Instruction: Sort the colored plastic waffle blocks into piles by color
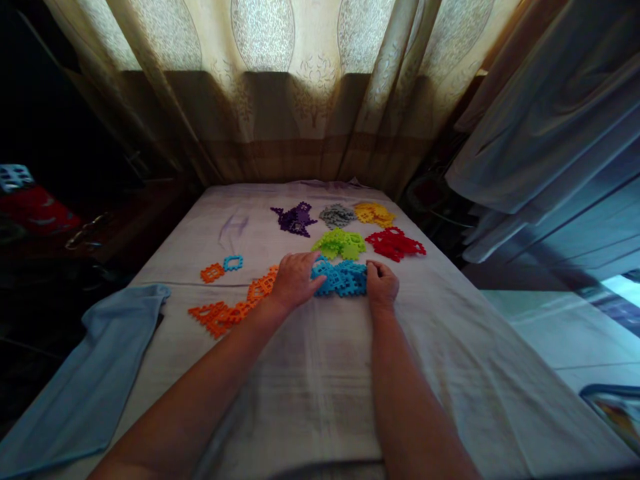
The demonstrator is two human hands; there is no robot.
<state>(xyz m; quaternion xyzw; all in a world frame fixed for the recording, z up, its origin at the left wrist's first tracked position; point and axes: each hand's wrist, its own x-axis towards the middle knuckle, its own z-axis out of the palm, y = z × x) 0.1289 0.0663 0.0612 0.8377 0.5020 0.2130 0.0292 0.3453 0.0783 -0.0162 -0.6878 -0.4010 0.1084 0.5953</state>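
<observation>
A pile of blue toothed plastic pieces (345, 278) lies on the cloth-covered table between my hands. My left hand (296, 279) touches the pile's left end, its thumb and fingers apart. At the right end, my right hand (383, 281) is closed, fingertips against the blue pieces; whether it grips one is too small to tell. Orange pieces (215, 317) spread to the left, partly behind my left hand and forearm. Just beyond the blue pile lies a lime green pile (341, 245). One orange piece (213, 273) and one blue frame-shaped piece (233, 263) lie apart at the left.
Further back are purple (296, 219), grey (338, 215), yellow (375, 214) and red (395, 243) piles. A light blue cloth (115, 360) hangs over the table's left edge. Curtains (310, 107) hang behind the table, and fabric (545, 127) hangs at the right.
</observation>
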